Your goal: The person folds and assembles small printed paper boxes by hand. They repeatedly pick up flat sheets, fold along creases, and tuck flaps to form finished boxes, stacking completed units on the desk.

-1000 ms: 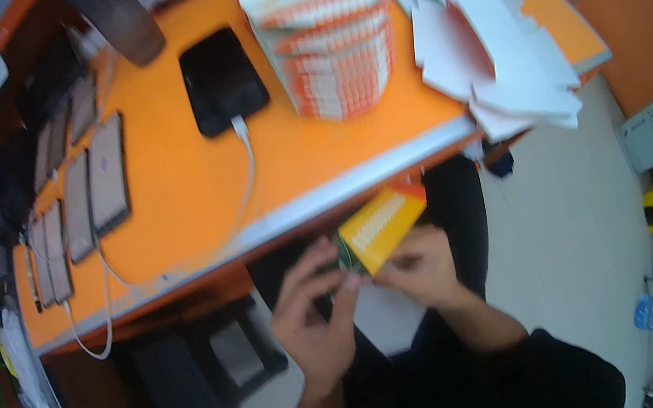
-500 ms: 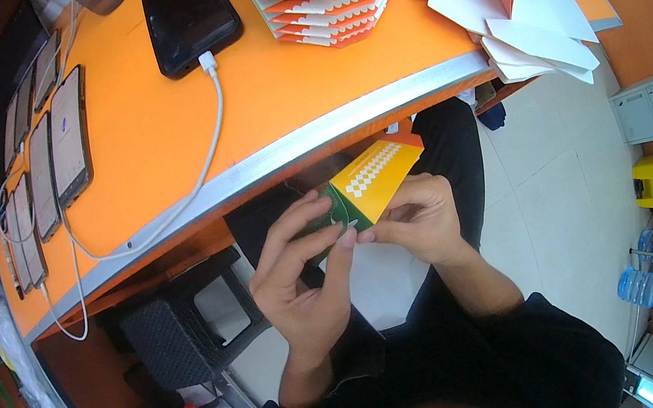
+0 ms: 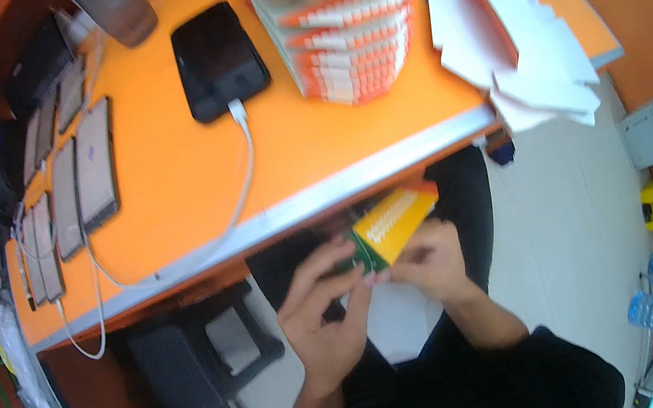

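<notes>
Below the table's front edge, over my lap, I hold a small folded paper carton (image 3: 396,225) with a yellow side, a green end and an orange far tip. My left hand (image 3: 324,314) pinches its green end, thumb and fingertips pressed on the card. From the other side, my right hand (image 3: 431,264) grips the yellow part close to the same end, its thumb near my left thumb. Motion blurs the fingertips a little. A white sheet (image 3: 399,318) lies on my lap under the hands.
On the orange table (image 3: 170,205) stands a stack of nested orange-and-white cartons (image 3: 350,42). White flat card pieces (image 3: 529,37) overhang the right edge. A black device (image 3: 220,61) trails a white cable; several phones (image 3: 96,161) lie left. A black stool (image 3: 186,351) stands below.
My view has shifted, so table and hands sit lower in the picture. Both hands keep their hold on the carton, with little change in their grip.
</notes>
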A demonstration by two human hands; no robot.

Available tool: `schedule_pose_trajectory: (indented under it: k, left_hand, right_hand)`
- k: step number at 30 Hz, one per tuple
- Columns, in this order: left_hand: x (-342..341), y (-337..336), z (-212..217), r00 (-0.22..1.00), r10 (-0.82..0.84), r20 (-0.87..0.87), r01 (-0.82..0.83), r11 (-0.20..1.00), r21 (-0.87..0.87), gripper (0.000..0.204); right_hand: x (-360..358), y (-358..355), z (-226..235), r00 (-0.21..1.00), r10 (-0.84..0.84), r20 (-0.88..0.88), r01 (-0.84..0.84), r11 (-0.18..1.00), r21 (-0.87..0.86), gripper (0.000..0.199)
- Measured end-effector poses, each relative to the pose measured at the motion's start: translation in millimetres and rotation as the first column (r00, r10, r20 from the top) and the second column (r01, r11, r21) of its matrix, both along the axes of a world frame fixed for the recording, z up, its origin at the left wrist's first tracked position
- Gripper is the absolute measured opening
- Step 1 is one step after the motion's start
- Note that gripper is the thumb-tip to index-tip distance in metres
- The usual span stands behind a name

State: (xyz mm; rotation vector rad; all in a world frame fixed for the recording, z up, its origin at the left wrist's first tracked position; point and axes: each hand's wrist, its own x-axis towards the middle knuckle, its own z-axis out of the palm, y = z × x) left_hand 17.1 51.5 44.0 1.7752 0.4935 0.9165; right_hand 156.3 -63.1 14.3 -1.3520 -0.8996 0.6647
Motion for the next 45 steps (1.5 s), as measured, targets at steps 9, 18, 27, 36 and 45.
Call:
schedule_pose_trajectory:
  k: [9, 18, 27, 36, 45]
  left_hand:
    - [2.7, 0.8, -5.9, 0.999, -0.043, 0.006, 0.043, 0.999, 0.023, 0.015]
    - [-2.8, -13.4, -10.5, 0.986, -0.01, -0.166, 0.074, 0.923, 0.378, 0.028]
    - [0.3, -24.2, -34.2, 0.961, 0.275, 0.043, -0.27, 0.885, 0.378, 0.026]
    - [-16.6, 2.1, -59.1, 0.907, 0.412, 0.086, -0.42, 0.894, 0.152, 0.019]
    - [-25.4, 11.5, -61.4, 0.9, 0.427, 0.088, -0.43, 0.903, 0.016, 0.02]
  right_hand:
    - [-2.3, 4.4, -14.9, 0.979, -0.012, -0.206, 0.042, 0.989, 0.143, 0.024]
    - [1.1, -6.5, -24.7, 0.978, 0.022, -0.209, 0.026, 0.974, 0.224, 0.028]
    - [-20.3, -11.2, -9.9, 0.988, 0.055, 0.143, -0.074, 0.988, 0.135, 0.034]
    - [2.2, -27.2, 68.9, 0.871, 0.488, 0.06, -0.486, 0.834, 0.261, 0.051]
    - [-33.3, 36.6, 130.8, 0.918, 0.331, 0.217, -0.308, 0.254, 0.917, 0.078]
